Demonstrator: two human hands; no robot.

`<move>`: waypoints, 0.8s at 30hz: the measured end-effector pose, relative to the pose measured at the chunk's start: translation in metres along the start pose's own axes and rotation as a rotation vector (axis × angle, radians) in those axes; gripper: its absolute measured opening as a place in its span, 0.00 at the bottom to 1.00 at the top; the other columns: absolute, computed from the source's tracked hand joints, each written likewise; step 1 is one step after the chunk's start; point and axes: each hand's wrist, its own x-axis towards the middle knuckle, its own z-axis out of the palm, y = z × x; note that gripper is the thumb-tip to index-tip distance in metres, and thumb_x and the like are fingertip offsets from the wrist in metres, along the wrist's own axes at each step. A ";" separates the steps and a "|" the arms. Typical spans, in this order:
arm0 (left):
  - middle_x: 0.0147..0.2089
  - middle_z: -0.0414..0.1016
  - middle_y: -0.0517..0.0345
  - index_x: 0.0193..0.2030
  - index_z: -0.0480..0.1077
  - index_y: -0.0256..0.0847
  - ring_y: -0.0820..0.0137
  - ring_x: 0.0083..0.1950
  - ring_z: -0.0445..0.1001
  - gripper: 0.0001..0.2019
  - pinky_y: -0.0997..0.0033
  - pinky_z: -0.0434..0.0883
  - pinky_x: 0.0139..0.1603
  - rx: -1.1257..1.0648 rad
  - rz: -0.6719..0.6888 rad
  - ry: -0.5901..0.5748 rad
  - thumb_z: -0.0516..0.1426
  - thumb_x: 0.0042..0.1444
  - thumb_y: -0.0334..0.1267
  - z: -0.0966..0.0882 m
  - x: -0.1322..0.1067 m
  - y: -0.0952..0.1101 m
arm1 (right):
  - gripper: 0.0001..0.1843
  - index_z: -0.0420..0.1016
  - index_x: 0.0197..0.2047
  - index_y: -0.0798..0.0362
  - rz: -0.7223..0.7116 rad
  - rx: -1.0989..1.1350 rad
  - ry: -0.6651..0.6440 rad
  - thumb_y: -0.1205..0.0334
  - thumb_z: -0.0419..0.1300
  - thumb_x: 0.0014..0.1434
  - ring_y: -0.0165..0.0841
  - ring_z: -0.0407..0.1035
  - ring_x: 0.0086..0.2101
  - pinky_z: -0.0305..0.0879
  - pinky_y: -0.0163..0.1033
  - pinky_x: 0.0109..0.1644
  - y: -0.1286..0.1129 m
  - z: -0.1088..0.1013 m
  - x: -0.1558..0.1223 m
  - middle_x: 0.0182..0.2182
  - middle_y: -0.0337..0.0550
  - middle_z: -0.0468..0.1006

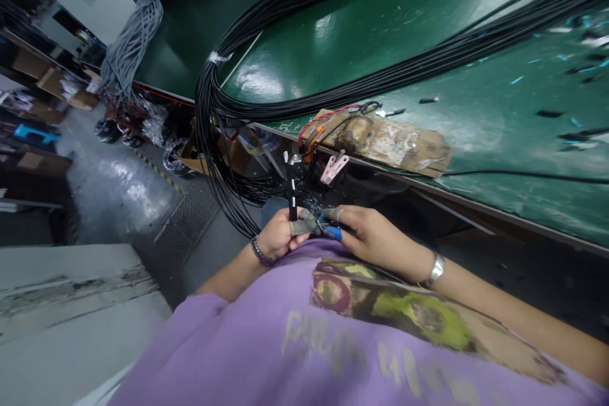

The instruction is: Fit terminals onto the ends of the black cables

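Observation:
My left hand, grey tape wrapped on its thumb, is closed around a black cable. A dark length with white bands sticks up from the fist. My right hand meets it from the other side, with grey and blue wraps on its fingers. Its fingertips pinch together at thin wires, some bluish, between the two hands; the exact grip is small and partly hidden. Both hands are close against the purple shirt. Beside the left wrist hangs a bundle of black cables over the table edge.
The green table carries long black cables and scattered offcuts. At its edge are a taped wooden block, red and black leads, and a pink clip. Grey cable bundles hang at left. A white surface stands lower left.

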 end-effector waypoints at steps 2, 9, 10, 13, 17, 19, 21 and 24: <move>0.11 0.59 0.68 0.23 0.61 0.38 0.83 0.09 0.49 0.21 0.79 0.42 0.11 -0.016 0.010 0.005 0.67 0.36 0.50 -0.001 0.001 -0.002 | 0.12 0.69 0.28 0.52 0.000 -0.005 0.001 0.62 0.49 0.61 0.33 0.65 0.26 0.63 0.37 0.31 0.001 0.001 0.000 0.24 0.46 0.72; 0.11 0.58 0.69 0.23 0.61 0.38 0.83 0.10 0.48 0.21 0.80 0.41 0.11 -0.049 0.056 0.063 0.66 0.38 0.51 0.003 0.002 -0.004 | 0.13 0.68 0.26 0.52 0.009 -0.005 0.052 0.63 0.49 0.60 0.34 0.66 0.26 0.63 0.38 0.31 0.000 0.001 -0.004 0.24 0.46 0.72; 0.11 0.58 0.69 0.23 0.60 0.38 0.83 0.10 0.48 0.22 0.80 0.41 0.11 -0.055 0.056 0.079 0.66 0.37 0.51 0.004 0.002 -0.003 | 0.14 0.68 0.25 0.52 0.028 0.003 0.051 0.62 0.49 0.60 0.34 0.66 0.26 0.63 0.38 0.31 0.000 0.000 -0.004 0.24 0.46 0.73; 0.10 0.56 0.70 0.22 0.60 0.38 0.84 0.10 0.48 0.22 0.80 0.41 0.11 -0.074 0.074 0.118 0.66 0.36 0.50 0.005 0.002 0.001 | 0.14 0.72 0.28 0.53 0.115 0.069 0.066 0.57 0.52 0.61 0.34 0.68 0.27 0.65 0.38 0.32 0.002 -0.002 -0.006 0.25 0.46 0.75; 0.11 0.58 0.69 0.24 0.61 0.38 0.83 0.10 0.48 0.22 0.80 0.42 0.11 -0.065 0.085 0.097 0.66 0.36 0.50 0.002 0.001 -0.001 | 0.14 0.75 0.34 0.53 0.165 0.152 0.116 0.55 0.53 0.61 0.36 0.71 0.31 0.67 0.40 0.36 0.001 -0.002 -0.004 0.30 0.47 0.78; 0.11 0.59 0.69 0.25 0.61 0.38 0.83 0.10 0.49 0.22 0.80 0.42 0.11 -0.047 0.076 0.069 0.66 0.37 0.50 0.001 0.000 -0.004 | 0.14 0.76 0.35 0.53 0.139 0.179 0.092 0.55 0.52 0.61 0.36 0.72 0.31 0.68 0.40 0.36 0.000 -0.001 -0.003 0.30 0.47 0.78; 0.11 0.58 0.69 0.24 0.61 0.38 0.83 0.10 0.50 0.22 0.80 0.42 0.11 -0.032 0.070 0.044 0.66 0.37 0.51 0.001 0.000 -0.007 | 0.14 0.75 0.33 0.54 0.121 0.187 0.064 0.55 0.52 0.61 0.36 0.71 0.29 0.67 0.40 0.34 -0.002 0.001 -0.002 0.28 0.47 0.77; 0.12 0.58 0.69 0.24 0.60 0.38 0.83 0.10 0.50 0.22 0.80 0.43 0.11 -0.017 0.069 0.031 0.65 0.39 0.51 0.001 0.000 -0.009 | 0.15 0.75 0.32 0.54 0.132 0.195 0.056 0.56 0.51 0.61 0.34 0.70 0.27 0.67 0.39 0.33 -0.004 0.004 -0.001 0.27 0.46 0.77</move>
